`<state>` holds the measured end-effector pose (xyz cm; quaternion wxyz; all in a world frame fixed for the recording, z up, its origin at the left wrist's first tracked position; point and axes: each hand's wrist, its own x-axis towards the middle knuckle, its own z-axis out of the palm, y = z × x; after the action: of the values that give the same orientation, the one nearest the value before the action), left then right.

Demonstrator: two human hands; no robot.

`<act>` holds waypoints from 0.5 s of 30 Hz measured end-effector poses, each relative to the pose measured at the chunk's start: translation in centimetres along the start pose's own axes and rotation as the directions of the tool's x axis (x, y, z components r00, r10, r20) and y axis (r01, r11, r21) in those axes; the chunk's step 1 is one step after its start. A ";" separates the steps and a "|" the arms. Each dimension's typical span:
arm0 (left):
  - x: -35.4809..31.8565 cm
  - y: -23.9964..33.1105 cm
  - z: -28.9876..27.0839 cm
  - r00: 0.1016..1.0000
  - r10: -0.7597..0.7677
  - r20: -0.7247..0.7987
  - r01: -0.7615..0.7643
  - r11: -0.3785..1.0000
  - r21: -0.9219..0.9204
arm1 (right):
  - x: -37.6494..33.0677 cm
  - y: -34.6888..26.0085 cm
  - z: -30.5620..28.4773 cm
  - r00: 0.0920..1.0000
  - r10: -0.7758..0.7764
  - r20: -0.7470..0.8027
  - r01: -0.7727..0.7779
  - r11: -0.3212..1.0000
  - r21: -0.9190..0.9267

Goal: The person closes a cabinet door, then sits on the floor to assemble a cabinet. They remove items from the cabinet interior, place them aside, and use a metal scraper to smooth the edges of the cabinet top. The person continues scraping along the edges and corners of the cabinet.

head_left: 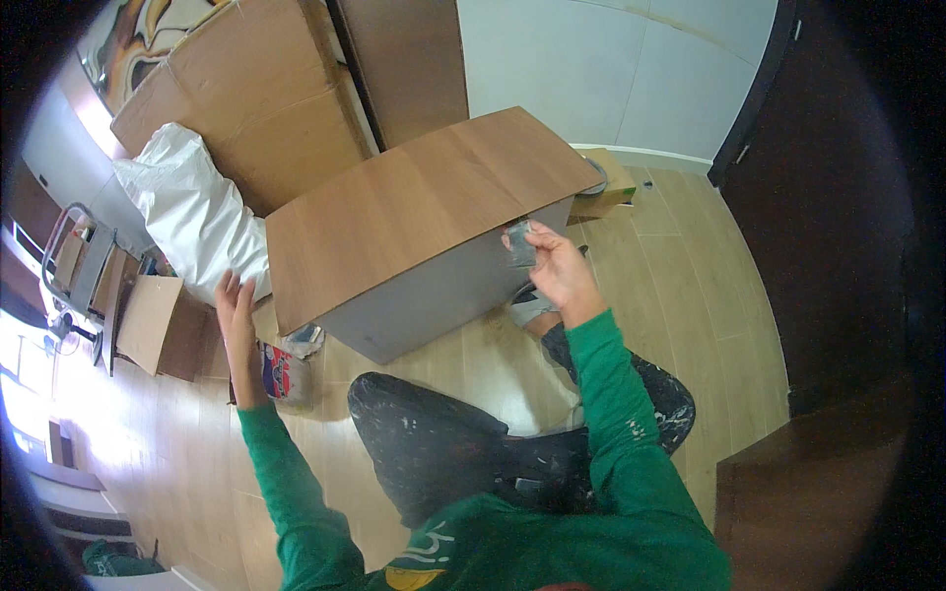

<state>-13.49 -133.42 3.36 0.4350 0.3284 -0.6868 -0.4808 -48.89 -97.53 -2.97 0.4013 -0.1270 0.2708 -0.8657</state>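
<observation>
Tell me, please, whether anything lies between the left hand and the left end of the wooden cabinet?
Nothing visible does. The left hand is open, right at the left corner of the wooden cabinet. The white plastic bag lies just behind it, off to the side. The right hand holds a small metal piece at the far end.

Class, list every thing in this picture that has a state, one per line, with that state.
Wooden cabinet: tilted, on the floor.
Left hand: open, at the cabinet's left corner.
Right hand: shut on small grey piece.
White bag: crumpled.
Cardboard box: flattened, leaning.
</observation>
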 end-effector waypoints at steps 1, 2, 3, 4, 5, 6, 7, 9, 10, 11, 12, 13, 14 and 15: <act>1.7 -0.1 0.8 0.998 -0.060 0.022 0.058 0.996 0.064 | 0.1 -0.5 -0.2 0.998 0.054 -0.028 -0.054 0.998 0.020; 3.1 -0.3 1.8 0.992 -0.092 0.084 0.086 0.993 0.077 | 0.3 -0.8 -0.3 0.985 -0.064 -0.162 0.061 0.998 -0.025; 3.8 -1.0 3.0 0.983 -0.118 0.139 0.106 0.990 0.095 | 0.4 -1.4 -0.5 0.994 -0.061 -0.095 0.060 0.998 -0.005; 4.1 -1.7 4.1 0.975 -0.138 0.176 0.120 0.987 0.109 | 0.5 -1.6 -0.5 0.990 -0.096 -0.099 0.095 0.995 -0.012; 4.1 -2.3 4.9 0.984 -0.025 0.174 -0.023 0.962 0.272 | 0.5 -2.1 -0.5 0.971 -0.212 -0.108 0.207 0.977 -0.057; 4.1 -2.7 5.6 0.980 0.096 0.172 -0.162 0.889 0.428 | 0.4 -2.3 -0.3 0.970 -0.161 -0.184 0.146 0.985 -0.091; 3.8 -3.1 6.2 0.970 0.155 0.187 -0.238 0.762 0.602 | 0.4 -2.6 0.0 0.991 -0.041 -0.131 0.032 0.997 -0.076; 3.6 -3.3 6.3 0.962 0.194 0.192 -0.267 0.817 0.511 | 0.0 -3.2 0.9 0.957 0.271 0.101 -0.270 0.963 -0.026; 3.3 -3.3 6.3 0.961 0.202 0.187 -0.270 0.820 0.504 | -0.1 -3.8 1.3 0.953 0.300 0.048 -0.299 0.954 -0.039; 3.3 -3.2 6.2 0.961 0.218 0.169 -0.274 0.820 0.502 | -0.2 -4.0 1.8 0.977 0.197 -0.087 -0.203 0.977 -0.070; 3.2 -3.0 6.1 0.959 0.231 0.167 -0.284 0.821 0.495 | -0.2 -4.4 2.2 0.969 0.137 -0.207 -0.158 0.983 -0.091; 3.2 -2.9 6.1 0.961 0.211 0.176 -0.273 0.818 0.507 | -0.3 -4.5 2.5 0.948 0.015 -0.317 -0.069 0.985 -0.159; 3.2 -2.9 6.1 0.962 0.211 0.176 -0.273 0.813 0.514 | -0.2 -4.4 2.7 0.948 -0.011 -0.318 -0.033 0.991 -0.130; 3.2 -3.0 6.2 0.959 0.223 0.175 -0.282 0.805 0.523 | -0.1 -4.5 2.8 0.968 0.120 -0.222 -0.150 0.981 -0.122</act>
<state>-20.29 -134.81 0.46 0.3475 0.3177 -0.8541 -0.2211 -50.43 -96.03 1.90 0.4181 -0.0419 0.3797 -0.8242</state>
